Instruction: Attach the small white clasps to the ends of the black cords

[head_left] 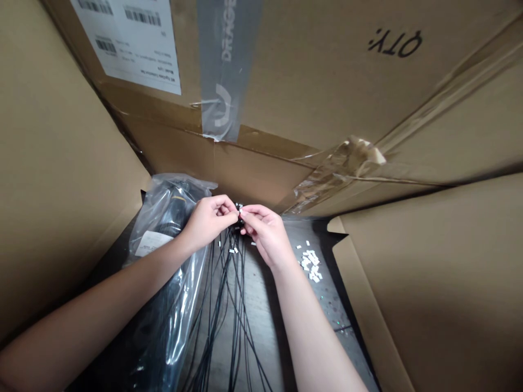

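Dark workbench (327, 310): small white scraps (310, 264), black cables (232, 326), clear plastic bag (163, 326) lying on top.

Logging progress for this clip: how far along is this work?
Done: white bits lie piled on the dark surface. In hand: the left hand and right hand pinch a white bit at the ends of the black cables. Left: remaining ends, too small to count.
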`<state>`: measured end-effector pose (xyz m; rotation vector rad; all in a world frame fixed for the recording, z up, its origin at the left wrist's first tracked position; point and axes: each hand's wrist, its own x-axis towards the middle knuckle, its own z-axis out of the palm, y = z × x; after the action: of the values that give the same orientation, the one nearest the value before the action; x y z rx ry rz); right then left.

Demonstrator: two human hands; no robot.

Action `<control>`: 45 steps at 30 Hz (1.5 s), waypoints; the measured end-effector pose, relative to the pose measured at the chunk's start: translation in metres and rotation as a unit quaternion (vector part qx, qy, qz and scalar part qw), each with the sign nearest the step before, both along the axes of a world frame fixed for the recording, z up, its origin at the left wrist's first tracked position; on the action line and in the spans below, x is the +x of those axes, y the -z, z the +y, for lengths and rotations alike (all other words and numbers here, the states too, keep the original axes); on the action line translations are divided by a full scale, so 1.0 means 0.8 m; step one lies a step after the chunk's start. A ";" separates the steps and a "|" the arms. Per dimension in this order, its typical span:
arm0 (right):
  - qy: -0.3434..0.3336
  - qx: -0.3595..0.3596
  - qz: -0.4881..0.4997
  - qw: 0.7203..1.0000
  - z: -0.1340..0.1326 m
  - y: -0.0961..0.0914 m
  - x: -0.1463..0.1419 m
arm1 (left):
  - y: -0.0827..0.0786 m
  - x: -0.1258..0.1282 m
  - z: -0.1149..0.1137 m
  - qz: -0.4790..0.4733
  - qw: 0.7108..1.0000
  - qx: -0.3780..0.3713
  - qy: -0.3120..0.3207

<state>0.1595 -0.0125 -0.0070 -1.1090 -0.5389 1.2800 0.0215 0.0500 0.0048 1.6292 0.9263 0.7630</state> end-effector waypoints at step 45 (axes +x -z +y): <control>-0.022 0.021 -0.010 0.999 -0.001 0.002 0.002 | -0.003 0.000 -0.003 0.039 0.999 0.003 -0.005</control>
<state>0.1611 -0.0137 -0.0090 -1.0807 -0.6048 1.2916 0.0217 0.0475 0.0069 1.6714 0.9884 0.7146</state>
